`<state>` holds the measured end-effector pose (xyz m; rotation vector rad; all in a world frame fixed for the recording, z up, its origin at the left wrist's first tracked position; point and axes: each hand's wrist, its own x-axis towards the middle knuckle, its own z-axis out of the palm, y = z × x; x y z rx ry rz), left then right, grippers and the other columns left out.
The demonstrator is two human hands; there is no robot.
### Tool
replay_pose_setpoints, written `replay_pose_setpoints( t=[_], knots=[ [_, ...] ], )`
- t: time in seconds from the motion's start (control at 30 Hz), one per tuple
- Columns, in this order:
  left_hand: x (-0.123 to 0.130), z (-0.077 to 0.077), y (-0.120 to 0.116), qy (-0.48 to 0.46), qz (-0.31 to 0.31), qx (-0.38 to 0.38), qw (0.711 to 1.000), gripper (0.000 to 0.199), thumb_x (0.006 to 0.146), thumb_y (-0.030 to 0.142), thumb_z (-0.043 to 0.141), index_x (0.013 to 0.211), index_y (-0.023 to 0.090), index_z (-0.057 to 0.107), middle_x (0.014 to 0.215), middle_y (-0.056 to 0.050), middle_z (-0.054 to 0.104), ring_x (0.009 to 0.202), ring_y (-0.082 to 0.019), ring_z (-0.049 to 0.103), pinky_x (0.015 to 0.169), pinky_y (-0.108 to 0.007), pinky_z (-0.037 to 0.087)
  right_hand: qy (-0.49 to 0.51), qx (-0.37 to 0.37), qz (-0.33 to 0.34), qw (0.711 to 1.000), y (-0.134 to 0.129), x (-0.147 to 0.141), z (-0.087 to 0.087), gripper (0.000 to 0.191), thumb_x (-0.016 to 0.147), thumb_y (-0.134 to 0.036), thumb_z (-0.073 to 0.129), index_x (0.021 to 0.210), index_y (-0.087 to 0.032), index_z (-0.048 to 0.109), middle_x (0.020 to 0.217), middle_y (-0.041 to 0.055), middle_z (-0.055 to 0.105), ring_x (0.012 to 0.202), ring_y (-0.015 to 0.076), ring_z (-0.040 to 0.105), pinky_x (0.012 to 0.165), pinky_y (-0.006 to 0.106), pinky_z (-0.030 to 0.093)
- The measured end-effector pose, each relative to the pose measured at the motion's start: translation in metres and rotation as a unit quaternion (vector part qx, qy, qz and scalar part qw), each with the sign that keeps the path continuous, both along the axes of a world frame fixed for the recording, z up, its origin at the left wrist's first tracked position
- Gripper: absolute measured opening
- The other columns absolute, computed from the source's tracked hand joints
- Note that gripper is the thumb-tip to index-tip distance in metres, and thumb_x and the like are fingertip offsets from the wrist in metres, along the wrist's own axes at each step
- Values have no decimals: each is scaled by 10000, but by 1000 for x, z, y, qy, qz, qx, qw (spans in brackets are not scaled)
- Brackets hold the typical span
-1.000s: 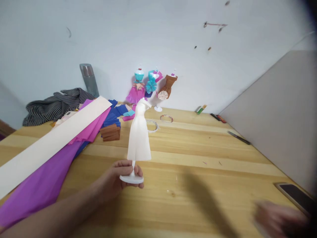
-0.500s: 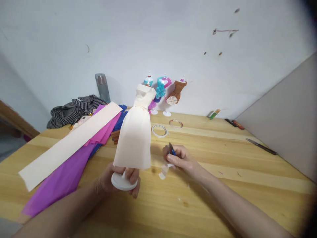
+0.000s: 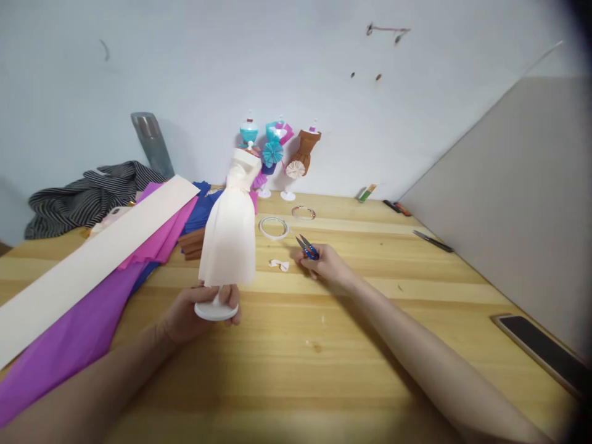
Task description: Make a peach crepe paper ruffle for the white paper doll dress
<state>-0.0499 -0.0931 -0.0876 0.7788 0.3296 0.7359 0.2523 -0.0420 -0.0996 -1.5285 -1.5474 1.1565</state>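
Observation:
A small dress form in a cream strapless dress (image 3: 230, 231) stands upright in my left hand (image 3: 194, 308), whose fingers wrap round the stem just above its round white base (image 3: 216, 311). My right hand (image 3: 324, 262) holds small blue thread snips (image 3: 308, 248), their two blades apart and pointing up and left. Just left of the right hand, a little cream scrap (image 3: 279, 265) lies on the wooden table (image 3: 296, 370). Behind it are a white ring of tape (image 3: 274, 228) and a second, reddish ring (image 3: 304, 213).
Dressed mini forms, one with a brown dress (image 3: 305, 151), stand by the wall. Purple cloth (image 3: 78, 333), a long cream strip (image 3: 102, 262), striped fabric (image 3: 87, 197) and a bottle (image 3: 152, 145) are left. A phone (image 3: 541, 351) and dark snips (image 3: 432, 241) lie right.
The cream scrap that was at my right hand now lies on the table. The snips have turned, blades leftward. The camera view has shifted to the right, bringing the phone into view.

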Motion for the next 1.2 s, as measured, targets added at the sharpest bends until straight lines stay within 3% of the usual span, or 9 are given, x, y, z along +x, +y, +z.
replay_pose_setpoints(
  t=[0.13,0.27,0.4,0.47,0.57,0.7,0.87,1.03,1.2],
  knots=[
    [2,-1,3,4,18,-14,1000,228,788,314,646,684,115,608,753,-37,585,637,-177,641,566,-245,456,-72,114,71,988,2,-7,-5,148,711,-253,650,806,-142,674,629,-7,586,564,119,509,563,244,386],
    [4,-1,4,2,22,-35,999,251,791,328,654,666,122,585,736,-22,563,606,-169,641,523,-227,441,-162,245,188,937,11,-18,-7,141,805,-222,574,772,-151,691,752,50,636,727,156,565,697,263,417],
    [-1,-2,6,-32,35,-32,998,273,796,341,651,662,133,536,724,-7,537,597,-158,639,491,-210,410,-243,228,111,936,19,3,4,236,823,-295,557,718,-143,703,679,54,584,614,146,514,595,258,376],
    [-4,-4,6,-51,32,-28,998,276,808,341,630,662,136,515,715,-3,526,591,-155,637,483,-209,398,-260,221,54,938,17,16,13,224,756,-299,617,871,-146,732,738,53,594,609,139,501,574,255,357],
    [-4,-5,6,-60,18,-26,998,300,801,351,630,643,133,499,702,-5,532,586,-157,634,491,-215,404,-174,198,0,965,9,15,29,283,758,-394,607,825,-139,709,647,18,570,559,128,450,541,258,315],
    [3,-5,5,-49,-20,-12,999,357,741,390,686,611,125,485,697,-15,542,560,-157,619,484,-226,411,27,120,56,991,-12,-30,37,351,689,-500,674,630,-156,634,453,-56,397,448,81,302,478,246,225],
    [11,-14,1,-58,-58,20,996,375,750,427,671,627,129,480,729,-31,548,570,-181,635,453,-240,425,251,11,136,958,-44,-95,16,498,717,-587,635,488,-183,454,354,-71,314,382,61,232,432,241,158],
    [12,-19,1,-44,-21,45,998,334,793,419,644,686,125,524,783,-38,575,459,-98,564,410,-207,367,177,191,82,962,-76,-107,7,324,822,-473,578,749,-163,632,520,-30,456,457,90,363,447,227,281],
    [11,-15,4,-36,5,11,999,277,816,376,640,718,127,568,770,-13,584,333,-1,369,322,-171,181,12,480,147,865,-90,-108,17,200,871,-272,542,1045,-184,584,647,2,523,556,130,502,494,238,402]
  ],
)
